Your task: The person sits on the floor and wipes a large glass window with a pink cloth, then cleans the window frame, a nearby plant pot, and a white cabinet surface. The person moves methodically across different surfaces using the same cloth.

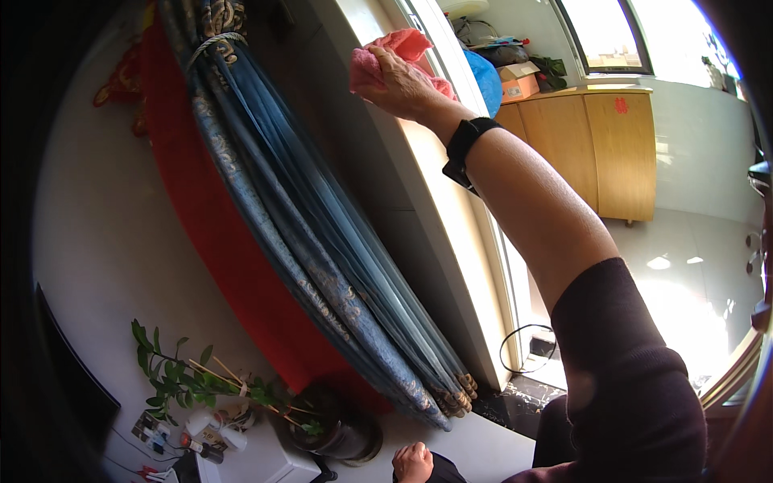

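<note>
A pink cloth [369, 69] is bunched under my right hand [403, 84], whose fingers press it against the light door frame [450, 199] at the top. A dark watch band circles that wrist. Low in the picture, my left hand [413, 462] is curled in a loose fist near my dark clothing, and nothing shows in it. Left of the frame hangs a blue patterned curtain [314, 241], gathered by a rope tieback [217, 39] near its top.
A potted plant [338, 425] stands by a white cabinet [266, 453] at the lower left. Beyond the doorway are a wooden cabinet [586, 145], a cardboard box [518, 80] and a blue bag [483, 78]. A black cable loop [502, 356] hangs low by the frame.
</note>
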Demonstrator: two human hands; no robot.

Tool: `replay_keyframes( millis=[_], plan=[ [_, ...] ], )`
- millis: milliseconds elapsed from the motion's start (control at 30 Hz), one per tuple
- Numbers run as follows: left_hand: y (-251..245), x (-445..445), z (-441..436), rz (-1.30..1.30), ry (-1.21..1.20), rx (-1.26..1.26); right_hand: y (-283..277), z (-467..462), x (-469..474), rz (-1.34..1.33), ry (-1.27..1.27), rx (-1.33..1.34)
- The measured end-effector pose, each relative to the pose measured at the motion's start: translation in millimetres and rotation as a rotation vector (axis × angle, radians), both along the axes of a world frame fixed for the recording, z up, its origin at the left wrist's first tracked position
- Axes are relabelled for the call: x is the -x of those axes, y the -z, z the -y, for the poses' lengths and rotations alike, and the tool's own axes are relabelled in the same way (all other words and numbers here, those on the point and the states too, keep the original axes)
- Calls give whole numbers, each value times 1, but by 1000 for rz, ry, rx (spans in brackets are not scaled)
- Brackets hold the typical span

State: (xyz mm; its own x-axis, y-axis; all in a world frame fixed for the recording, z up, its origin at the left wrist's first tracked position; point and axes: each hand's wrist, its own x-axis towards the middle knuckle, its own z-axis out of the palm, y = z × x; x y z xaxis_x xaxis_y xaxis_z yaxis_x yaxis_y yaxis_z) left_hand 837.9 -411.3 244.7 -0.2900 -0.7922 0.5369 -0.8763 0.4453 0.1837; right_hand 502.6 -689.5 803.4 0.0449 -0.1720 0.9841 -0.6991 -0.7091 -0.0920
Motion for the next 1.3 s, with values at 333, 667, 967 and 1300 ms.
replay_keyframes(
  millis=[333,667,967,1300],
  plan=[
    [6,-16,-10,-93,-2,-8,197,-35,4,-26,-8,-125],
    [29,1,8,-127,-52,-54,-57,17,-15,85,79,139],
    [22,-13,6,-141,-8,-58,161,7,6,48,48,108],
    [11,2,9,-13,3,-60,400,-38,-29,270,84,-315]
  ],
)
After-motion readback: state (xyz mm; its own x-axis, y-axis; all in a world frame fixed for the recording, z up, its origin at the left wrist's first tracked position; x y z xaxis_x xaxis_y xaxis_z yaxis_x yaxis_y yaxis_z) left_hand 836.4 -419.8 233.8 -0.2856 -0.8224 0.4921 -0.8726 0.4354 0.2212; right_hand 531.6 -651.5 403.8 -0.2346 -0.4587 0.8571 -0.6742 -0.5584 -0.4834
